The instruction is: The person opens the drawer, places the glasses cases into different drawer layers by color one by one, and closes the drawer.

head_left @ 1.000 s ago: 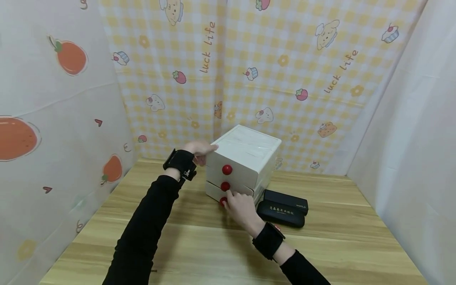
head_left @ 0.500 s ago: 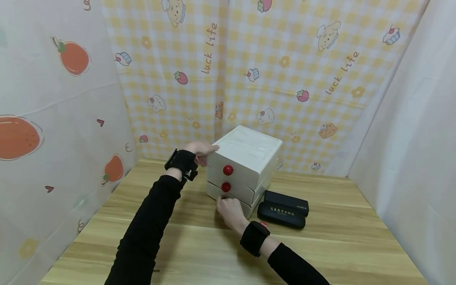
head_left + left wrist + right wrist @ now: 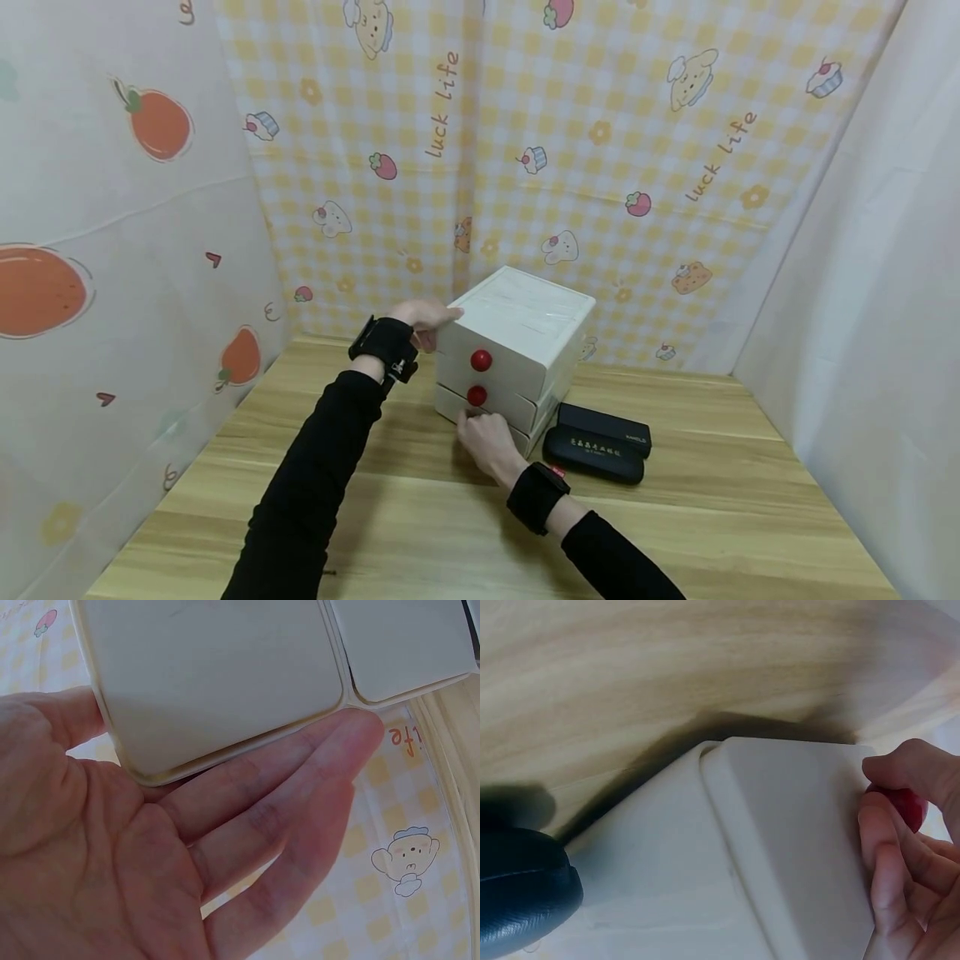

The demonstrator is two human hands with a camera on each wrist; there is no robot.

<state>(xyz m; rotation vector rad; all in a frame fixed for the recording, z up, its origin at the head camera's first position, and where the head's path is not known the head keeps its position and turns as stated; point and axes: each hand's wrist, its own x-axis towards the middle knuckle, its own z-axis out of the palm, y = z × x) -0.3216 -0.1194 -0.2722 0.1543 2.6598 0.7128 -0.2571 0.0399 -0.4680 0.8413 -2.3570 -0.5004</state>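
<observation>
A white drawer cabinet (image 3: 517, 312) stands on the table at an angle, its drawer fronts bearing red knobs. My left hand (image 3: 425, 318) rests on its upper left edge. The thumb lies over the top, and the fairly straight fingers (image 3: 255, 772) lie along the side. Down at the bottom drawer (image 3: 795, 832), my right hand (image 3: 491, 446) pinches that drawer's red knob (image 3: 907, 806) between thumb and fingers. The head view hides this knob behind the hand. Above it, the middle knob (image 3: 477, 396) and top knob (image 3: 482, 360) are in sight.
Right of the cabinet lie a black glasses case (image 3: 592, 454) with gold lettering and a dark, oblong case (image 3: 603, 423) behind it. Something small and red (image 3: 557, 472) shows near the right wrist. A patterned curtain (image 3: 525, 192) hangs behind the wooden table (image 3: 697, 483).
My right hand has shifted left, from beside the lower knobs to a grip on the bottom one. The left hand has kept its place on the cabinet.
</observation>
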